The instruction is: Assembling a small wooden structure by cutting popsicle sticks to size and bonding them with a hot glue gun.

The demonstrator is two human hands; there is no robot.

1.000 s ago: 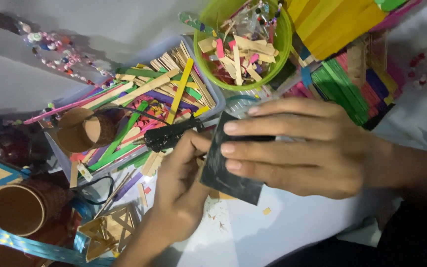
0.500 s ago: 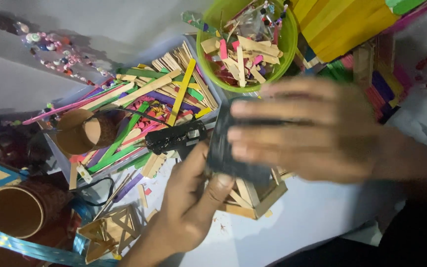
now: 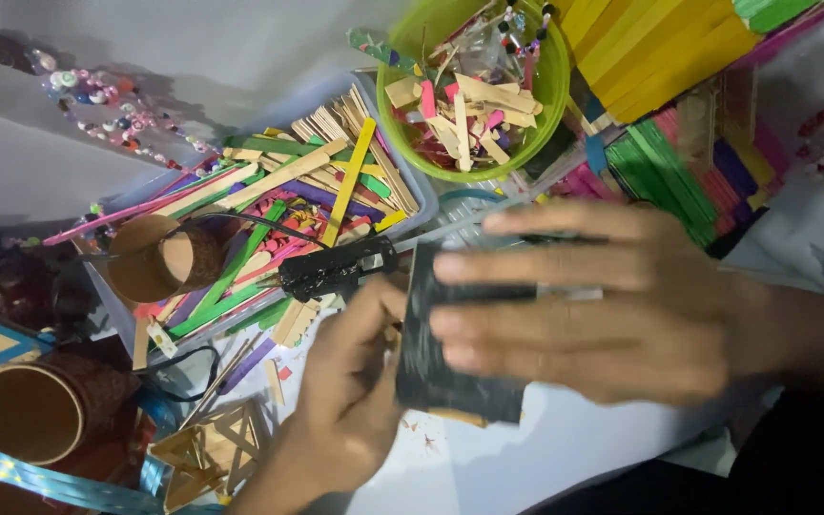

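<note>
Both hands hold a small black rectangular piece (image 3: pixel 441 377) over the white tabletop; a sliver of bare wood shows under its lower edge. My left hand (image 3: pixel 345 410) comes up from the bottom and grips its left side, thumb against the edge. Reaching in from the right, my right hand (image 3: pixel 612 305) lies across the piece's top with fingers stretched flat and blurred by motion. Just above the left hand, a black glue gun (image 3: pixel 336 269) rests on the tray of sticks, its cord trailing left.
A clear tray (image 3: pixel 412 215) of coloured craft sticks sits behind the hands, beside a green bowl (image 3: pixel 550 95) of stick scraps. Stacked yellow sticks (image 3: pixel 660 48) and green and pink sticks (image 3: pixel 669 172) lie top right. Cardboard tubes (image 3: pixel 159 257) (image 3: pixel 26 410), beads (image 3: pixel 97 95) and a stick lattice (image 3: pixel 212 448) are left.
The hands turned the piece: half a second ago a wooden stick frame showed beneath it, now mostly the black face shows. My right hand's fingers have spread further left across it.
</note>
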